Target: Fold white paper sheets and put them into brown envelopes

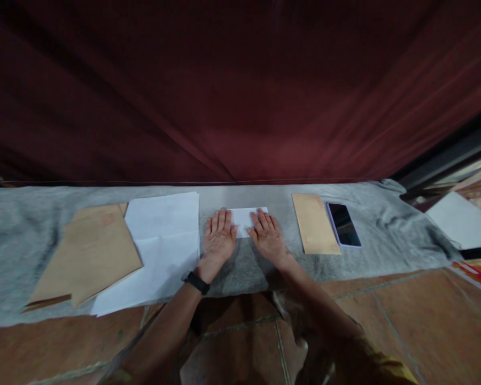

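Note:
A small white rectangle of paper [243,218], which looks folded, lies flat on the grey cloth in front of me. My left hand [219,233] rests palm down on its left end, fingers stretched out. On the right end lies my right hand [266,235], also flat with its fingers extended. Both hands press on the paper and neither grips it. Left of my left hand are white sheets of paper [168,251], with brown envelopes [104,251] partly over them. A single brown envelope [316,224] lies to the right of my right hand.
A phone [344,224] in a light purple case lies beside the single envelope. The grey cloth [396,235] is wrinkled at the right. Behind it hangs a dark red curtain [240,107]. Tiled floor [401,315] shows in front. A white flat object [463,219] is at far right.

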The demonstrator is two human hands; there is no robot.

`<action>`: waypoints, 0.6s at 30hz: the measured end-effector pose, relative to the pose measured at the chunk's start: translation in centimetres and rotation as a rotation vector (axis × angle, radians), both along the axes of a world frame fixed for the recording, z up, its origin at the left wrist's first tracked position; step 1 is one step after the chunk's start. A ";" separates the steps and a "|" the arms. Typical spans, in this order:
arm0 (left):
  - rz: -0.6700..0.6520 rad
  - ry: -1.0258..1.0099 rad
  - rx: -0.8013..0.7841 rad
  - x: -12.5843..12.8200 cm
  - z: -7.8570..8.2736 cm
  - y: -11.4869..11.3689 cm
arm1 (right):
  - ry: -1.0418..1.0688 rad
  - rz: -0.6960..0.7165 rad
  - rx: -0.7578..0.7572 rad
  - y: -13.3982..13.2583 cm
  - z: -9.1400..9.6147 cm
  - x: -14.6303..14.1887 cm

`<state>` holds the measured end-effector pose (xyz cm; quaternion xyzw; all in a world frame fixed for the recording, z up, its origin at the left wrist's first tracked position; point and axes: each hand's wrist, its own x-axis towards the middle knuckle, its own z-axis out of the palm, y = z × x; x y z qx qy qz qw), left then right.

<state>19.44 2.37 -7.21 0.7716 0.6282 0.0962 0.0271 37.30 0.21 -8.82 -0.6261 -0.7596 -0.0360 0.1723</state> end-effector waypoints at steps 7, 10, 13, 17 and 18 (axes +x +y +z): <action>0.033 -0.008 -0.037 -0.6 0.3 -0.3 | -0.019 -0.052 -0.031 -0.1 0.3 1.2; 0.048 -0.021 -0.037 -0.8 0.9 -0.5 | -0.031 -0.063 -0.059 -0.2 0.4 1.7; 0.063 -0.077 -0.023 -0.9 1.6 -0.7 | -0.033 -0.065 -0.074 -0.2 0.4 2.1; 0.055 -0.275 -0.049 -1.2 2.2 -0.7 | -0.022 -0.068 -0.071 -0.2 0.2 2.1; 0.062 -0.344 -0.071 -1.3 2.2 -0.6 | -0.019 -0.069 -0.066 -0.2 0.1 2.1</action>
